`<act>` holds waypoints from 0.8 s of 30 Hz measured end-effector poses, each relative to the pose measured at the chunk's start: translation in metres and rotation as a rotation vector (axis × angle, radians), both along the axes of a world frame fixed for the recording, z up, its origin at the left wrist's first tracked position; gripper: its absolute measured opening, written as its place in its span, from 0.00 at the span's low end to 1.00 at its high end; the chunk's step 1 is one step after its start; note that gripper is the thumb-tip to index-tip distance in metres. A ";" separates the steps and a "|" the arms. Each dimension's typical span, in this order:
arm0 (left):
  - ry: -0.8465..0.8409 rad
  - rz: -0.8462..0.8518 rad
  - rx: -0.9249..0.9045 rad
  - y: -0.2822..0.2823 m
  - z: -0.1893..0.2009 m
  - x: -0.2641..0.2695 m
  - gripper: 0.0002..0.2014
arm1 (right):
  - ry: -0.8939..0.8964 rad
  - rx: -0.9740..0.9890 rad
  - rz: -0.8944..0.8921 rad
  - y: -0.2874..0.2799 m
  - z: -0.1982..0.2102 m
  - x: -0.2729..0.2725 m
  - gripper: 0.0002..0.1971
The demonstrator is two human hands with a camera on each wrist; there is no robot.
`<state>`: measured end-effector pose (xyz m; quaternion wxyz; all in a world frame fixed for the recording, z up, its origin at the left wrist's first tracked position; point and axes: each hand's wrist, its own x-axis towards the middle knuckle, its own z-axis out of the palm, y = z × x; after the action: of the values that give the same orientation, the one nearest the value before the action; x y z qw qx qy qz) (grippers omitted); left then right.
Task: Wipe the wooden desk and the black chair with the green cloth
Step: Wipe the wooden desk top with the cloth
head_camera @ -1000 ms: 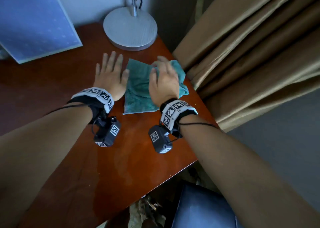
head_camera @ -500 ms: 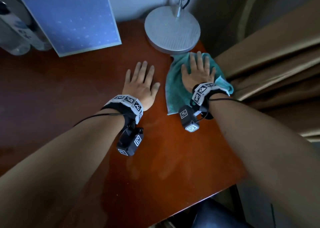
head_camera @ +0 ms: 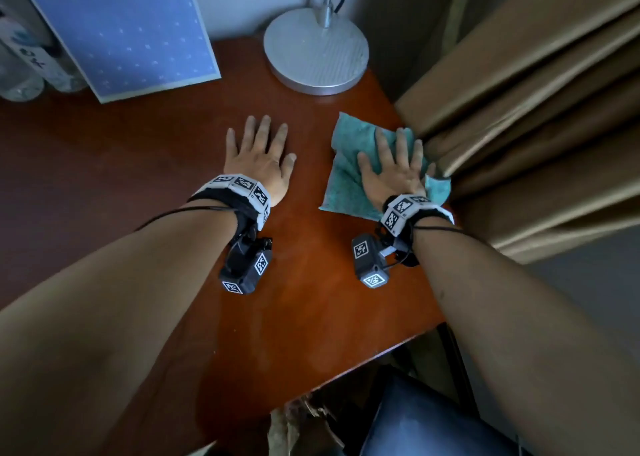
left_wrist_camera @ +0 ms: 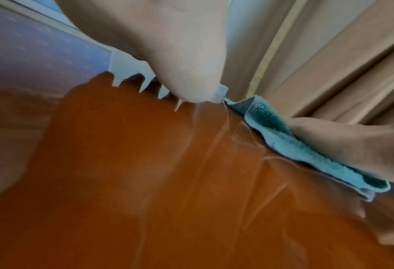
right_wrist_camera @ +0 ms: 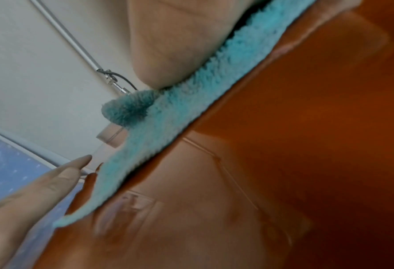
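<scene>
Overhead, the right hand (head_camera: 393, 168) lies flat with straight fingers on the green cloth (head_camera: 349, 171), at the worktop (head_camera: 311, 299) edge against the curtain (head_camera: 519, 126); the left hand (head_camera: 261, 157) rests flat and bare beside it. Wiping looks mid-way, the chair untouched. Open wood lies toward the left hand; a lamp base (head_camera: 315, 52) blocks beyond the fingertips. Left wrist: cloth (left_wrist_camera: 281, 138) under the far palm. Right wrist: cloth (right_wrist_camera: 179, 125) pinned beneath the palm.
</scene>
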<state>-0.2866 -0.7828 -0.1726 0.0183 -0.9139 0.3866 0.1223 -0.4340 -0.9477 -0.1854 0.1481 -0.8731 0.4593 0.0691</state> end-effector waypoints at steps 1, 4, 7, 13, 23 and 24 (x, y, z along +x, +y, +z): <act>-0.010 0.008 0.007 0.003 0.003 -0.012 0.29 | 0.002 -0.010 -0.009 0.004 -0.001 -0.016 0.32; 0.004 0.007 -0.008 0.010 0.007 -0.055 0.28 | 0.012 -0.006 -0.036 0.017 -0.003 -0.064 0.33; 0.052 -0.017 -0.014 0.015 0.005 -0.097 0.28 | 0.027 -0.004 -0.069 0.035 -0.002 -0.113 0.33; 0.066 -0.010 -0.018 0.042 0.003 -0.131 0.28 | 0.036 0.004 -0.167 0.057 0.001 -0.153 0.33; 0.040 0.089 -0.046 0.151 0.021 -0.074 0.28 | -0.066 0.000 0.031 0.213 0.004 -0.066 0.28; 0.054 0.094 -0.070 0.164 0.023 -0.073 0.28 | -0.149 0.079 0.120 0.237 0.006 -0.053 0.26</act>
<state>-0.3592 -0.6185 -0.1494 -0.0299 -0.9275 0.3476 0.1339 -0.4868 -0.7109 -0.1789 0.2118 -0.8951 0.3910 0.0310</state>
